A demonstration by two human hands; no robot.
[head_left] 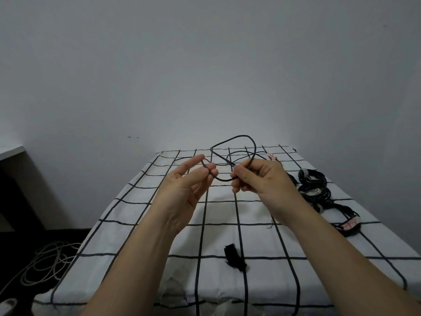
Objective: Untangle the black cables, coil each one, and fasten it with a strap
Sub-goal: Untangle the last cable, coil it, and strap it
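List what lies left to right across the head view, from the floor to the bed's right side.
Loose white cables → left hand → black cable held between the hands → right hand → coiled black cables.

Grid-patterned white cloth (136, 247), black strap (235, 260) near centre, coiled black cables (314, 185) right

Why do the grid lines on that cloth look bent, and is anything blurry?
Head view: the wide-angle lens makes the lines of the checked cloth bow toward the edges; the light is dim and flat, without glare; the black cable pinched by the left hand and right hand reads sharp, the coiled cables at right softer.
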